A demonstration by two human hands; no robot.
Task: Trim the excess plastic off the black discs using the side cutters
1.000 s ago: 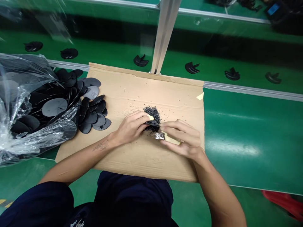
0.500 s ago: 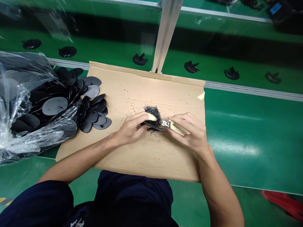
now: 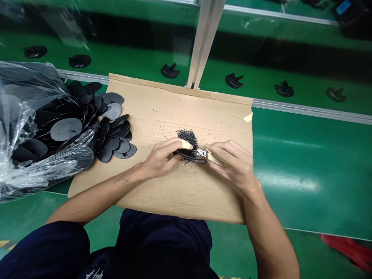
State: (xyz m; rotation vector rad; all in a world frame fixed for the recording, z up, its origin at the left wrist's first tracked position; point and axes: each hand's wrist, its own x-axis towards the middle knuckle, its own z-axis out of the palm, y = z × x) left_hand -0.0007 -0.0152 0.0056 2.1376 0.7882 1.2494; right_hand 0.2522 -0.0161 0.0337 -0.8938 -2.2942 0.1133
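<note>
My left hand (image 3: 164, 155), with yellow tape round the thumb, pinches a thin black disc (image 3: 192, 157) by its left side. The disc is tilted above the cardboard sheet (image 3: 162, 197). In my right hand (image 3: 234, 161) are side cutters (image 3: 202, 153) with pale yellow handles, held closed in the fingers. Their metal jaws reach over the upper face of the disc; whether the jaws touch it I cannot tell. Just behind the disc lies a heap of small black clippings (image 3: 188, 136), with crumbs scattered around.
On the left, a clear plastic bag (image 3: 43, 170) spills black discs (image 3: 112, 143) onto the cardboard. An upright metal post (image 3: 205, 42) stands behind the sheet. Several curved black parts (image 3: 234, 80) sit along the green surface at the back. A red item (image 3: 347, 248) lies lower right.
The cutters have shifted slightly left, their jaws now farther over the disc. The disc shows more of its upper face. My left hand keeps its grip.
</note>
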